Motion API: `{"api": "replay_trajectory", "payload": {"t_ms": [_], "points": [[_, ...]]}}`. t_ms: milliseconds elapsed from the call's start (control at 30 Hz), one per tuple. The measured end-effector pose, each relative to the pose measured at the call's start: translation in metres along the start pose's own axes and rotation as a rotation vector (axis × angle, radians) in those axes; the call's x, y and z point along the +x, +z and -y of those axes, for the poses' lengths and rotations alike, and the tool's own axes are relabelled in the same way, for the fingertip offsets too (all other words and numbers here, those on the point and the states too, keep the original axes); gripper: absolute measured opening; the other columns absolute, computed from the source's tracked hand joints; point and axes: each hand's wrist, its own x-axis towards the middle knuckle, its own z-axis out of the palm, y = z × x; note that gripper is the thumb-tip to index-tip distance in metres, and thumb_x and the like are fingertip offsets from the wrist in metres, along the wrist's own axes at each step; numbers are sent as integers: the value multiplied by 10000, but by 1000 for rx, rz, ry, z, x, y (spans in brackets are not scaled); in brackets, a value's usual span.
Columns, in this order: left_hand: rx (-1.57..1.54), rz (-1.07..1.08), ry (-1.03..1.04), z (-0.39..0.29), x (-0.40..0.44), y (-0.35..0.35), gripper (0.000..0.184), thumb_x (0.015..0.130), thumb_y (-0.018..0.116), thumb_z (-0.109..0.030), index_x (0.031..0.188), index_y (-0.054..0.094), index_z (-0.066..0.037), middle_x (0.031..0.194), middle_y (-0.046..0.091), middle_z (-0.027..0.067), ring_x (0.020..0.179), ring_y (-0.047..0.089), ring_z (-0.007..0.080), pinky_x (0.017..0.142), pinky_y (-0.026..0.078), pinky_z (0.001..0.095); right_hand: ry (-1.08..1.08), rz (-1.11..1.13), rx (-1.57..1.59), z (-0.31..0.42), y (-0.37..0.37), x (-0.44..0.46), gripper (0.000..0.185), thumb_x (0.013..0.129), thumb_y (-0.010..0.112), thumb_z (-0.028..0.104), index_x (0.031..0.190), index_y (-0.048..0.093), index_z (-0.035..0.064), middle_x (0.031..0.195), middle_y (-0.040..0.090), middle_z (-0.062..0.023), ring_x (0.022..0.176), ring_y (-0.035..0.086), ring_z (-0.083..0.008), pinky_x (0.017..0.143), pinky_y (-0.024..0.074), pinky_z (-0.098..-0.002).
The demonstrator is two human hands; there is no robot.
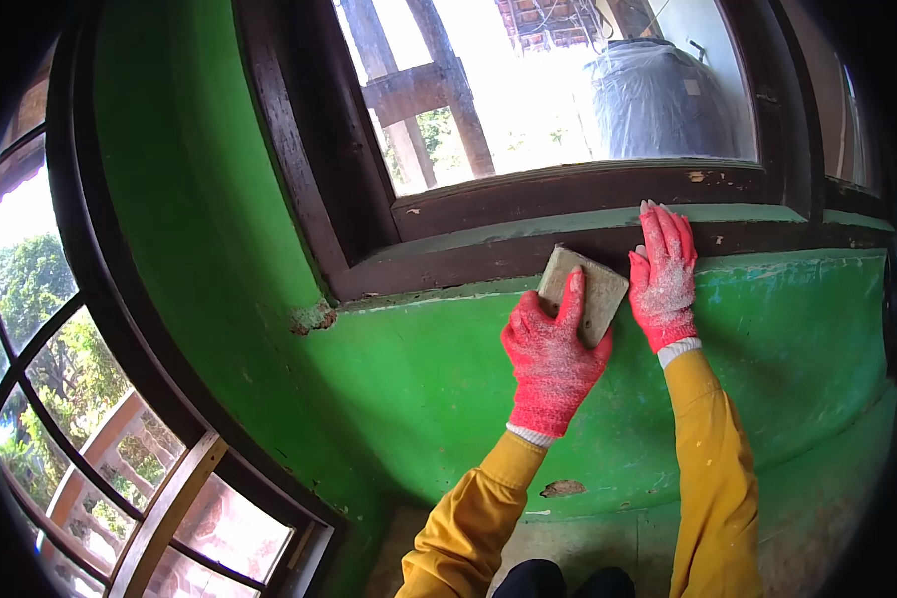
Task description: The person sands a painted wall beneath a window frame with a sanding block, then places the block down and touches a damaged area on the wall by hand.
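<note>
Yellow sleeves (710,478) rise from the bottom edge, the right one flecked with pale specks, and between them dark shoes (531,580) show above the floor (608,548). Both hands wear red gloves with white cuffs, coated in whitish dust. The left hand (553,361) grasps a worn, beige-grey block (590,291), thumb at its lower right edge, index finger stretched along its face and the other fingers curled by its left side. That block sits tilted over the line where the dark wooden window frame (468,257) meets the green wall (419,374); its underside is hidden. Just to the right, apart from the block, the right hand (665,284) is released and flat, fingers together across the frame's lower rail, with the palm over the wall. Paint has chipped along the wall's top edge, and a bare patch (563,488) shows low down. Through the glass stand timber posts (404,95) and a dark tank (668,100) wrapped in clear plastic. At far left, a dark-barred window (50,344) gives onto trees (32,279) and a pale balustrade (100,453).
</note>
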Motion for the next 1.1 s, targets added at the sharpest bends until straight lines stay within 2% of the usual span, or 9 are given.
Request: {"api": "replay_trajectory", "payload": {"t_ms": [100, 200, 267, 467, 533, 667, 767, 933, 1100], "points": [[171, -45, -77, 46, -8, -18, 934, 648, 843, -434, 1471, 466, -203, 1224, 472, 279, 1036, 544, 418, 889, 466, 519, 2, -6, -4, 0, 0, 1, 676, 819, 681, 120, 1457, 463, 67, 1424, 503, -112, 1347, 430, -329, 1177, 287, -516], [105, -142, -445, 108, 2, -43, 976, 674, 845, -399, 1521, 402, -198, 1174, 472, 241, 1029, 552, 419, 894, 488, 487, 5, -22, 2, -1, 0, 2, 667, 827, 670, 120, 1458, 460, 63, 1425, 503, -115, 1348, 429, -330, 1178, 285, -514], [156, -143, -491, 106, 11, -43, 961, 685, 839, -401, 1519, 405, -201, 1179, 470, 241, 1027, 550, 417, 894, 485, 488, 20, -20, 28, 2, -1, 1, 667, 830, 664, 115, 1461, 455, 61, 1423, 506, -116, 1346, 432, -332, 1178, 285, -514], [68, 37, -78, 0, 4, -5, 943, 667, 831, -447, 1489, 441, -195, 1212, 469, 264, 1076, 506, 425, 928, 439, 514, 32, -13, 64, -3, 1, 0, 642, 858, 641, 107, 1466, 443, 54, 1428, 501, -135, 1335, 434, -354, 1168, 303, -499], [60, 67, -120, 12, 2, -18, 940, 668, 832, -438, 1488, 443, -192, 1204, 470, 260, 1077, 506, 421, 929, 439, 510, 97, 29, 172, -8, -1, 1, 631, 875, 639, 112, 1472, 439, 60, 1437, 491, -135, 1328, 431, -364, 1140, 333, -487], [150, -84, -420, 81, 6, -46, 937, 682, 835, -410, 1495, 432, -176, 1163, 478, 233, 1028, 541, 399, 870, 479, 487, 198, -31, -140, -52, -19, -2, 598, 895, 626, 139, 1464, 453, 75, 1429, 499, -138, 1318, 438, -361, 1101, 368, -494], [146, -79, -352, 67, 6, -38, 923, 686, 834, -415, 1485, 441, -172, 1152, 482, 228, 990, 555, 393, 843, 494, 482, 125, -42, -129, -54, -15, 0, 591, 894, 619, 157, 1455, 460, 65, 1408, 523, -138, 1297, 463, -361, 1138, 329, -501], [-90, -5, 66, -55, -4, 26, 862, 667, 814, -409, 1447, 483, -250, 1102, 481, 168, 997, 520, 346, 813, 426, 488, 109, 2, -116, -59, -18, -8, 588, 894, 612, 143, 1459, 461, 81, 1409, 526, -126, 1316, 458, -333, 1178, 284, -498], [-11, -40, 72, -10, -9, 12, 893, 677, 816, -423, 1475, 454, -254, 1163, 482, 209, 1036, 514, 362, 852, 428, 497, 91, 14, -153, -64, -20, -12, 592, 901, 605, 143, 1470, 451, 87, 1412, 525, -120, 1327, 448, -333, 1184, 275, -502]]}}
